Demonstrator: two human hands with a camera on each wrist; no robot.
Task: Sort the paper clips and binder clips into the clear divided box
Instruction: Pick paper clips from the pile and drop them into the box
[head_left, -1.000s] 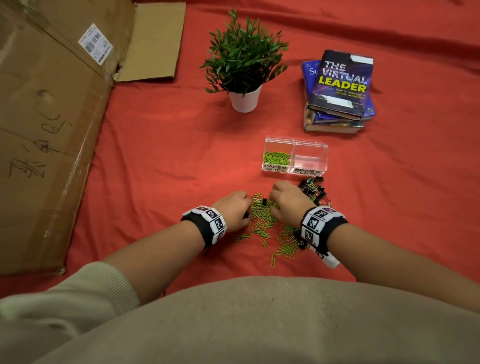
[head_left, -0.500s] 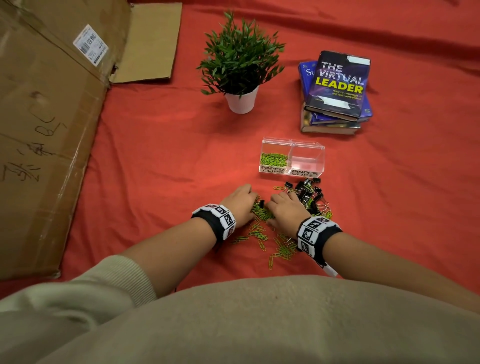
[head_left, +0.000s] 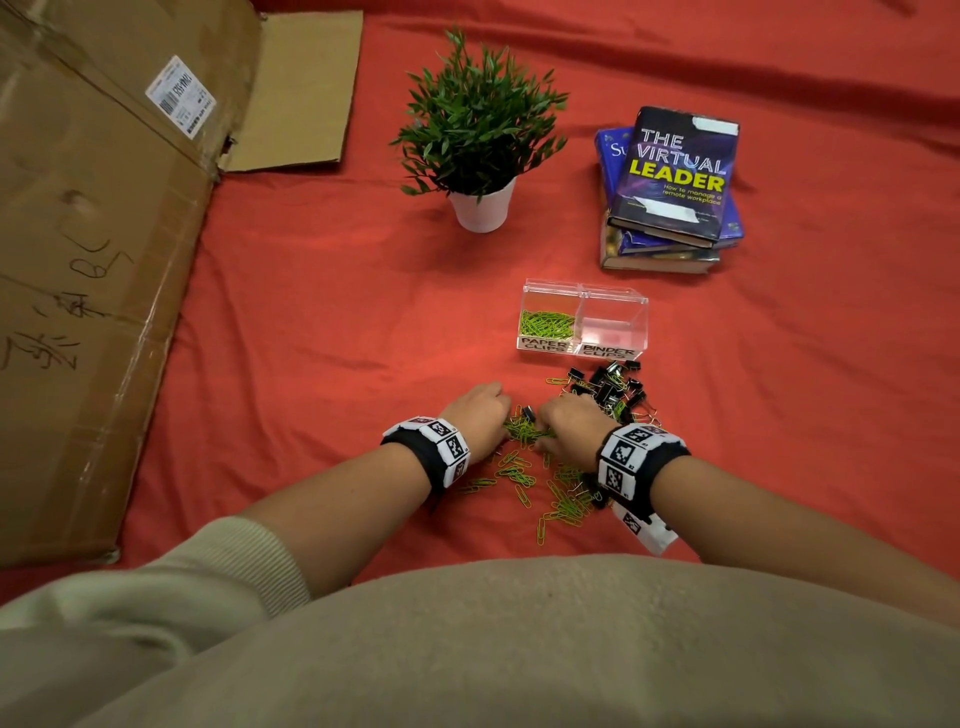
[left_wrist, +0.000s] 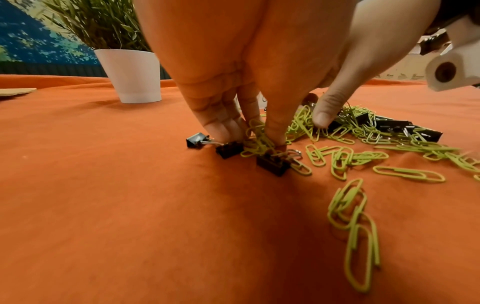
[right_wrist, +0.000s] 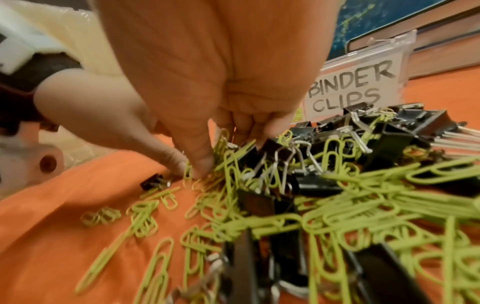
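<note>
Fingers (left_wrist: 226, 125) of the left hand (head_left: 480, 415) come together with the thumb on a small bunch of green paper clips (left_wrist: 259, 139), pinching it at the near edge of the pile; three small black binder clips (left_wrist: 272, 162) lie touching or just beside these fingertips. Fingers (right_wrist: 200, 164) of the right hand (head_left: 566, 423) also curl down into the same green bunch from the other side and seem to pinch clips there (how firmly, I cannot tell).

I judge that the paper clips are very light, thin and smooth, and they hook into each other, so a pinch lifts a tangled chain; taking them low, against the red cloth (head_left: 311, 312), should work best. Binder clips are stiffer and heavier, easy to take by the black body.

Beyond the hands stands the clear divided box (head_left: 584, 299): its "PAPER CLIPS" compartment holds green clips, while the "BINDER CLIPS" one looks empty.
</note>
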